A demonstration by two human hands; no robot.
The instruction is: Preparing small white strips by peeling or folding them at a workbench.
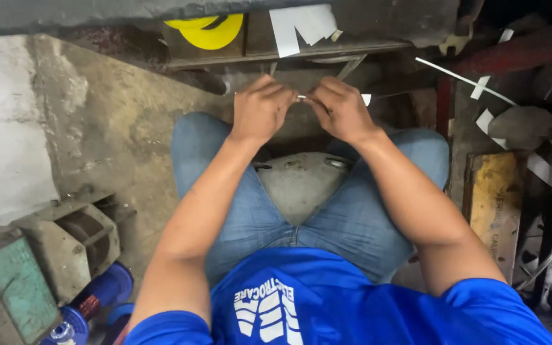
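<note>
Pinching from both sides, the left hand (260,108) and right hand (340,110) meet fingertip to fingertip on a small white strip (303,98) held between them, above the knees. Both hands are closed narrow on it. It looks like a fiddly bending or threading step; any next move would call for a steady, fine grip. More white strips (480,86) lie well off beyond the right hand. Most of the strip is hidden by fingers, so its shape is unclear.
</note>
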